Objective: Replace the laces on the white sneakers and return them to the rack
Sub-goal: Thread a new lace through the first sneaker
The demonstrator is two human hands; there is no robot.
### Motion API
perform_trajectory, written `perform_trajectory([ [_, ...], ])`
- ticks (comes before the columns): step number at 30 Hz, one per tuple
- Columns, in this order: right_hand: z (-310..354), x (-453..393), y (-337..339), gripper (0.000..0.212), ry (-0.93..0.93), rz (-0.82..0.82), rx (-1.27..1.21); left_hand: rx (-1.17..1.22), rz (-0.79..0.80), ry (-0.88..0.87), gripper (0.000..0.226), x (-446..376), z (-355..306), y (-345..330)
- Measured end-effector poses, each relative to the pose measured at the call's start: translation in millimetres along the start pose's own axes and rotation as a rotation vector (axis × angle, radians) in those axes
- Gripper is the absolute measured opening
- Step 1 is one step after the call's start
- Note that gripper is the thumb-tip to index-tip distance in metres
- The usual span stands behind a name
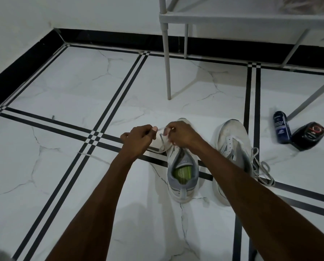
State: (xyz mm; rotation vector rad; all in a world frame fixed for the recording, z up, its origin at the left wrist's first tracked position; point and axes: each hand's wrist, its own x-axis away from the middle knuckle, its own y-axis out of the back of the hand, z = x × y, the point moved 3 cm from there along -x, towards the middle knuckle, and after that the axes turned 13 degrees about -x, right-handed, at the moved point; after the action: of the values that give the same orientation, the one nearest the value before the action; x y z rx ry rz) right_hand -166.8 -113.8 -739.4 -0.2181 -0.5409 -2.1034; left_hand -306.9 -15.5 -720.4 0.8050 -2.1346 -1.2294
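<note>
Two white sneakers stand on the marble floor. The nearer sneaker (182,174) has a grey collar and a green insole, heel toward me. My left hand (137,139) pinches a white lace (160,129) stretched across the front of this shoe. My right hand (182,133) is curled over the eyelet area and pinches the same lace. The second sneaker (232,144) lies to the right, with loose grey laces (261,170) trailing off its side. My right forearm hides part of it.
A grey metal shoe rack (232,17) stands at the back, its legs reaching down to the floor. A dark blue bottle (281,129) and a black container (308,135) lie at the right. A black skirting runs along the walls.
</note>
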Motion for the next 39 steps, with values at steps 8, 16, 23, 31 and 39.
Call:
perform_trajectory([
  [8,3,2,1,0.046,0.162,0.178,-0.061,-0.025,-0.004,-0.014,0.042,-3,0,0],
  [16,-3,4,-8,0.024,0.174,0.039,0.15,0.182,-0.134,-0.086,0.026,-6,15,7],
  [23,-6,6,-14,0.027,0.173,-0.013,0.138,0.58,-0.185,0.076,0.022,1,16,20],
  [31,-14,14,-17,0.024,0.242,-0.051,0.248,0.948,-0.031,0.177,0.038,5,-3,-7],
  [39,-41,51,35,0.059,-0.036,-0.131,0.245,0.661,-0.016,0.082,0.039,0,-16,-14],
])
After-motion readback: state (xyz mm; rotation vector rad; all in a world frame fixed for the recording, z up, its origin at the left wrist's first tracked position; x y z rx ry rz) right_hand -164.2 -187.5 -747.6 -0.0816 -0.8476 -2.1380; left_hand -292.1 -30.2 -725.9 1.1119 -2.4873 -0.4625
